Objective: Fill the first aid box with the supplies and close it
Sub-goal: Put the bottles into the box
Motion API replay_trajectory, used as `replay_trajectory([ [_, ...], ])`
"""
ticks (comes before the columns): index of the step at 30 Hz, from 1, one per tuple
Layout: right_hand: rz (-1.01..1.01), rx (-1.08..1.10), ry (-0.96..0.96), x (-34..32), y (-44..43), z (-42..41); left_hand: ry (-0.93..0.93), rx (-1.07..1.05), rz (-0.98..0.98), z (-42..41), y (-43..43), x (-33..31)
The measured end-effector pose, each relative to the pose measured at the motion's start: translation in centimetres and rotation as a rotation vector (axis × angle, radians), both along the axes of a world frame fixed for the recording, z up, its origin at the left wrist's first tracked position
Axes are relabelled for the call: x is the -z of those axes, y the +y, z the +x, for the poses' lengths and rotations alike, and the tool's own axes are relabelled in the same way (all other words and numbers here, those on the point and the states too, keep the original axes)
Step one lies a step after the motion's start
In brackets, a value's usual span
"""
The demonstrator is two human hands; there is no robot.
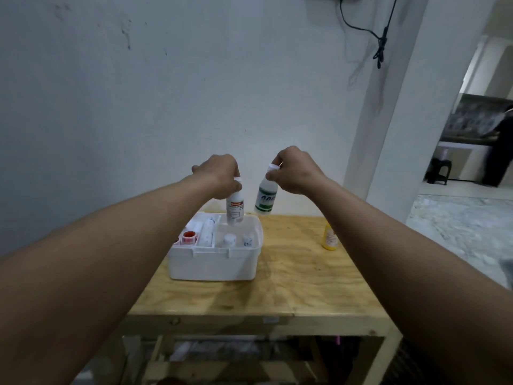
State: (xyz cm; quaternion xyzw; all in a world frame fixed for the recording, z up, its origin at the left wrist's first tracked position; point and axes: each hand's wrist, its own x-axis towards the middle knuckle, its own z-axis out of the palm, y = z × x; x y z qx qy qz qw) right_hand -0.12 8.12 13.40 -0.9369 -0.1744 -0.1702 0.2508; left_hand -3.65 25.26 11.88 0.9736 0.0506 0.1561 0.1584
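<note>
Head view: the left hand pinches a red-labelled bottle by its cap over the right compartment of the open first aid box, the right hand pinches a tilted green-labelled bottle just beyond it, so lowering each upright, one at a time, seems wisest.
</note>
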Motion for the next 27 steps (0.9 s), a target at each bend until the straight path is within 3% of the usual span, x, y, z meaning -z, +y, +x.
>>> replay_trajectory([
  [15, -0.059, -0.072, 0.082, 3.1, 3.2, 0.7, 0.118, -0.005, 0.035, 1.5, 1.4, 4.3],
  [27, -0.274, -0.106, 0.098, 7.4, 4.7, 2.0, 0.175, -0.005, 0.118, 2.3, 1.4, 5.7],
])
